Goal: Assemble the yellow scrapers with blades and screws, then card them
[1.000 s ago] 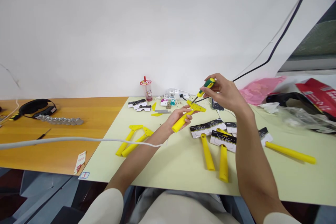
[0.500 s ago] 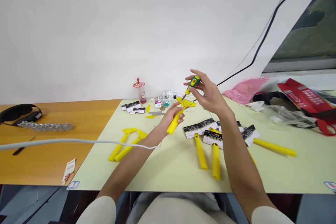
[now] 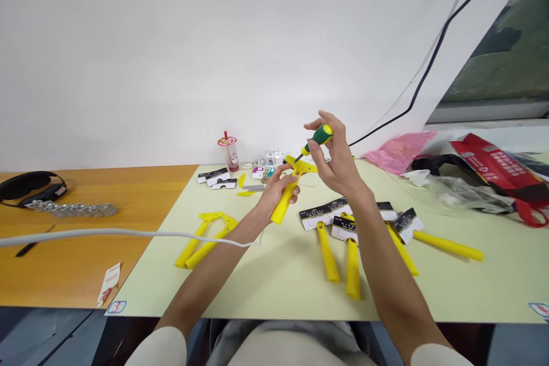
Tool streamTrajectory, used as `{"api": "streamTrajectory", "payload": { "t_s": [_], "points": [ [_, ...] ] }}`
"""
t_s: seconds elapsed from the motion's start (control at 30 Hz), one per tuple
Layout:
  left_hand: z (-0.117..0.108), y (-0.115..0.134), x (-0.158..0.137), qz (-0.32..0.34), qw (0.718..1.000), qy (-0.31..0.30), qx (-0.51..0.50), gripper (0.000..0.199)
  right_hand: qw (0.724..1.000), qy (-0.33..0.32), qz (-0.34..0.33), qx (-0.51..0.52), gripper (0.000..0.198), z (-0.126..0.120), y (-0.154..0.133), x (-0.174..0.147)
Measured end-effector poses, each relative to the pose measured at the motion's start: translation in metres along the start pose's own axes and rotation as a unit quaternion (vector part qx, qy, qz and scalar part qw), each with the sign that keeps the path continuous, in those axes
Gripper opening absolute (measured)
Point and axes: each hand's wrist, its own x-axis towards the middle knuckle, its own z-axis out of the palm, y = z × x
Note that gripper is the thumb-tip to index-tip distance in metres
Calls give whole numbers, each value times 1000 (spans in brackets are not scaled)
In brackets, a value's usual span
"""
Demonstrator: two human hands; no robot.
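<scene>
Pale green, the counter (image 3: 274,291) spreads beneath us, and above it the fingers of our left hand (image 3: 273,193) wrap the yellow T-headed handle (image 3: 283,204), crosspiece end up. Our right hand (image 3: 339,164) has its fingers pinched on the green-and-yellow screwdriver (image 3: 321,135), slanting down to that crosspiece; driving a screw seems the step in hand, and the next turn calls, we judge, for a steady, well-seated tip.

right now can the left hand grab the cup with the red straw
Probably not: the left hand holds a yellow T-shaped tool and would have to release it before taking the cup.
</scene>
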Motion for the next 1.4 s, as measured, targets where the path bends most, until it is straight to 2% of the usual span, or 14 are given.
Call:
{"api": "streamTrajectory", "payload": {
  "t_s": [0.1,0.23,0.4,0.63,0.83,0.97,1.07,1.17,1.27,1.4],
  "points": [
    [0,2,0,7,1000,-5,9,64,1000,5,25,-10,61,-2,-5,-2],
    [0,4,1,22,999,-16,29,63,998,28,21,-49,55,-6,-8,0],
    [-5,10,3,42,998,-12,49,60,1000,15,14,-10,59,-10,-9,2],
    [-6,19,0,63,993,-33,90,56,996,79,24,-33,48,-11,-6,-1],
    [-10,18,1,65,992,-39,106,52,999,24,16,21,57,-11,-12,0],
    [-10,18,1,62,991,-42,110,53,998,53,0,13,47,-9,-4,-3],
    [-8,18,0,58,991,-42,111,53,996,79,16,-25,45,-10,1,-3],
    [-8,18,0,59,992,-35,110,53,998,55,37,-15,52,-12,-3,-1],
    [-9,20,1,63,992,-26,107,53,999,23,28,30,55,-12,-9,2],
    [-6,25,-3,77,992,-20,102,53,999,34,4,33,52,-8,-12,0]
  ]
}}
